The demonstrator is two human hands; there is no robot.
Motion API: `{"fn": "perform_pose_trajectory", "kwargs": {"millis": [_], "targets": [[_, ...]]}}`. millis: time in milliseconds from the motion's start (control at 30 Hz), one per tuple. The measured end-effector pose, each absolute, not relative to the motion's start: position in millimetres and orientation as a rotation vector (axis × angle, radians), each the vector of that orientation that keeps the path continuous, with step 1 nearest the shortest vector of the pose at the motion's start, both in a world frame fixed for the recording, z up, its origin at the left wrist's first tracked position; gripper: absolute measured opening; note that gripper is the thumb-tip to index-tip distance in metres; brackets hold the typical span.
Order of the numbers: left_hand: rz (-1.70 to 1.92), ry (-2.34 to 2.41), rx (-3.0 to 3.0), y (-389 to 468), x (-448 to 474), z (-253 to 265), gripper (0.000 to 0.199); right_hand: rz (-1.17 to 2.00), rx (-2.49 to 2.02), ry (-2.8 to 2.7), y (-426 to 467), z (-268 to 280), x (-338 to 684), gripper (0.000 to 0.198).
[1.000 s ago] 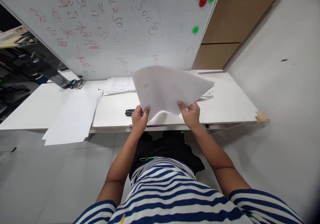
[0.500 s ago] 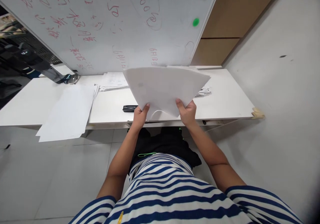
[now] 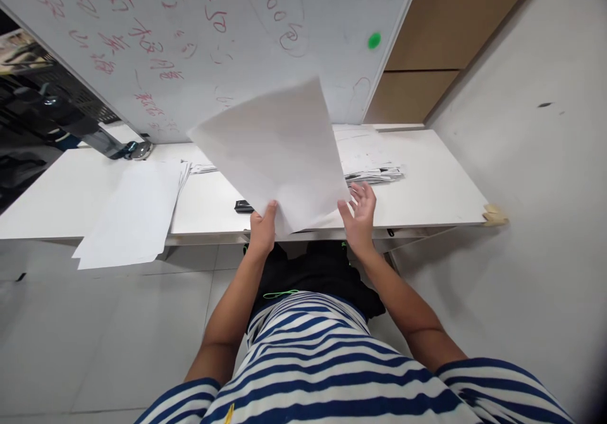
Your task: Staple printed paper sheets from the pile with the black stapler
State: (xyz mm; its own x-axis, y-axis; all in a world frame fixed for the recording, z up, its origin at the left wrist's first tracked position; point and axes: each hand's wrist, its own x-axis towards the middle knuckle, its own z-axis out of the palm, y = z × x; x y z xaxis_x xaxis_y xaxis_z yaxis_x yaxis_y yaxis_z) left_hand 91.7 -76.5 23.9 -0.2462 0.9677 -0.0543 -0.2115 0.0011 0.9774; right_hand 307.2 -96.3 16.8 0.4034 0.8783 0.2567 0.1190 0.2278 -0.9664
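Observation:
My left hand grips white paper by its lower left edge, thumb on top. The paper stands tilted above the desk, its upper corner in front of the whiteboard; whether it is one sheet or several I cannot tell. At the paper's lower right edge, my right hand is open, fingers spread and raised. Partly hidden behind the paper, a black stapler-like object lies on the desk near my left hand. A pile of papers lies behind my right hand.
On the left of the white desk, a stack of white sheets hangs over the front edge. Behind stands a whiteboard with red writing. A clear bottle lies at the back left. Cardboard boxes and a wall are at right.
My right hand has let go of the paper and spread its fingers. The paper has swung up and left in my left hand, uncovering more of the pile at right.

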Motion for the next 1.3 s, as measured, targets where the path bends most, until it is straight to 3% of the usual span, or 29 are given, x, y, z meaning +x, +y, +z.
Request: {"fn": "perform_pose_trajectory", "kwargs": {"millis": [100, 200, 400, 500, 533, 600, 767, 1000, 1300], "targets": [[1.471, 1.215, 0.802, -87.4, 109.8, 28.7, 0.052, 0.961, -1.142, -0.916, -116.6, 6.8, 293.1, 0.082], [1.371, 1.227, 0.889, -100.3, 131.6, 24.9, 0.05, 1.221, -1.066, -0.866, -130.6, 1.3, 279.8, 0.062], [1.066, 1.213, 1.766, -95.2, 104.0, 18.7, 0.045, 0.949, -1.264, -0.575, -132.0, -7.0, 329.9, 0.04], [1.014, 1.477, 2.15, -64.7, 56.1, 16.2, 0.042, 0.977, -1.332, -0.451, -143.0, -5.7, 383.2, 0.035], [1.003, 1.573, 2.189, -53.1, 40.5, 13.9, 0.05, 1.007, -1.341, -0.435, -148.0, -4.1, 398.8, 0.034], [0.933, 1.673, 2.211, -32.4, 14.6, 7.8, 0.063, 1.101, -1.356, -0.427, -157.7, -0.8, 421.7, 0.035], [0.826, 1.633, 2.242, -10.1, -12.5, -1.5, 0.037, 1.303, -1.443, -0.466, -170.3, 3.4, 427.1, 0.037], [0.796, 1.706, 2.131, -16.9, -18.0, 8.5, 0.028, 1.573, -1.441, -0.55, -161.4, 6.3, 393.7, 0.04], [0.759, 1.715, 2.191, -18.4, -14.6, 8.8, 0.029, 1.523, -1.458, -0.527, -160.5, 4.5, 406.0, 0.038]]}}
